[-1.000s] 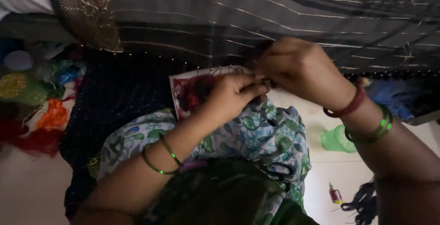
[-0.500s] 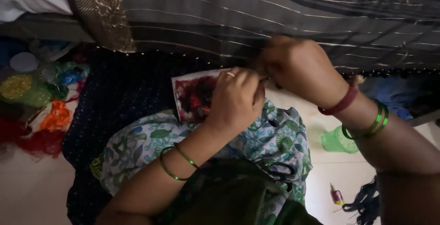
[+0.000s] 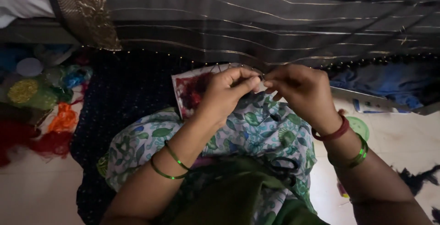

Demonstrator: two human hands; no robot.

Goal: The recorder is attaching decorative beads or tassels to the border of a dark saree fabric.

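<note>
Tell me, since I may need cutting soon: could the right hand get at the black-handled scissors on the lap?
Probably yes: the black-handled scissors lie uncovered on the leaf-printed cloth, just below the right hand.

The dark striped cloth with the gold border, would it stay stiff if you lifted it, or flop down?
The dark striped cloth with the gold border would probably flop: it already hangs in soft folds. It looks thin, so likely light. The left hand and right hand pinch at its beaded edge, which suggests it bends easily.
</note>
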